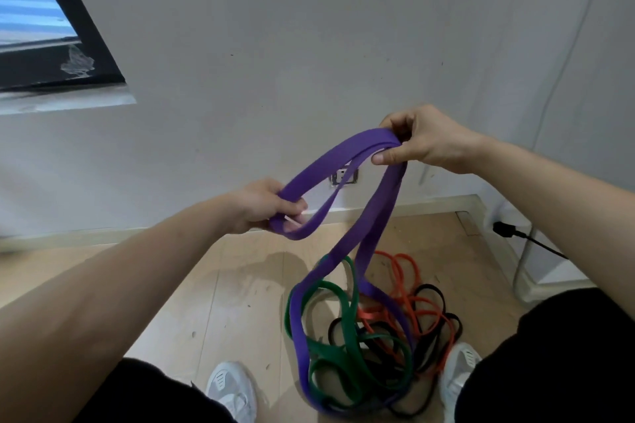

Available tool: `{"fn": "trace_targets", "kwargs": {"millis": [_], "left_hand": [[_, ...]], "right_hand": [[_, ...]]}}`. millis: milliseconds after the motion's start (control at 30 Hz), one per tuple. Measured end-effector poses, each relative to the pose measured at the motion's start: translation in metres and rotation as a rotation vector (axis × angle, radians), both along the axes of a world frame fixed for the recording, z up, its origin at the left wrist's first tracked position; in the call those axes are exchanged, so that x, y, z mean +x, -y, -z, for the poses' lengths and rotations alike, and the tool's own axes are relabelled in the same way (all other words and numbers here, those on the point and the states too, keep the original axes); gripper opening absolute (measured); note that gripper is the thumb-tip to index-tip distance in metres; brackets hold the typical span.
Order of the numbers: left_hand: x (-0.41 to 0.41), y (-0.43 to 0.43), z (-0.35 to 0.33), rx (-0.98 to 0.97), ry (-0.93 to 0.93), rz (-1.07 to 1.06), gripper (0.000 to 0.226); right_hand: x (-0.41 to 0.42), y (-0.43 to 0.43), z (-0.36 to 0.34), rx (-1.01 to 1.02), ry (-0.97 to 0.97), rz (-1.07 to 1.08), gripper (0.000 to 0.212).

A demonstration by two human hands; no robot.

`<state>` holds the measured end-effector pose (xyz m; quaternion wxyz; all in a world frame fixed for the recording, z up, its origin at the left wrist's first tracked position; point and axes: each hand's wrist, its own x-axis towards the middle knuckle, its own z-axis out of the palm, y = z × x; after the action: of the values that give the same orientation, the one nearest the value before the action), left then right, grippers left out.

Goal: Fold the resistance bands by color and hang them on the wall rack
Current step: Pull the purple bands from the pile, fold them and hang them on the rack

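Observation:
A wide purple resistance band [343, 158] stretches between both hands in front of the white wall. My left hand [264, 204] grips a folded loop of it low on the left. My right hand [422, 139] pinches its upper bend, higher and to the right. Two purple strands hang down from my right hand to the floor. There they run into a tangled pile of green bands [338, 343], orange bands [402, 288] and black bands [433, 323] lying between my feet. No wall rack is in view.
My white shoes [232, 388] stand on the wooden floor beside the pile. A wall socket [345, 176] sits low on the wall behind the band. A black plug and cable [512, 232] and white pipes lie at the right. A dark window frame [68, 45] is upper left.

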<state>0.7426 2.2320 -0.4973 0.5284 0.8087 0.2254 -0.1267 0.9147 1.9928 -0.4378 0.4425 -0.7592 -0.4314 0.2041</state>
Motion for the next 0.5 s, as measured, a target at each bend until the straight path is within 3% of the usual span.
{"fn": "trace_targets", "kwargs": {"millis": [200, 367, 500], "left_hand": [[0.001, -0.016, -0.02, -0.544, 0.201, -0.256, 0.027], [0.001, -0.006, -0.034, -0.735, 0.339, -0.22, 0.034], [0.003, -0.004, -0.047, -0.77, 0.411, -0.201, 0.029]], "right_hand": [[0.019, 0.013, 0.017, -0.236, 0.026, 0.047, 0.033], [0.02, 0.007, 0.032, -0.323, 0.049, 0.011, 0.027], [0.019, 0.003, 0.038, -0.335, 0.091, 0.029, 0.028]]}}
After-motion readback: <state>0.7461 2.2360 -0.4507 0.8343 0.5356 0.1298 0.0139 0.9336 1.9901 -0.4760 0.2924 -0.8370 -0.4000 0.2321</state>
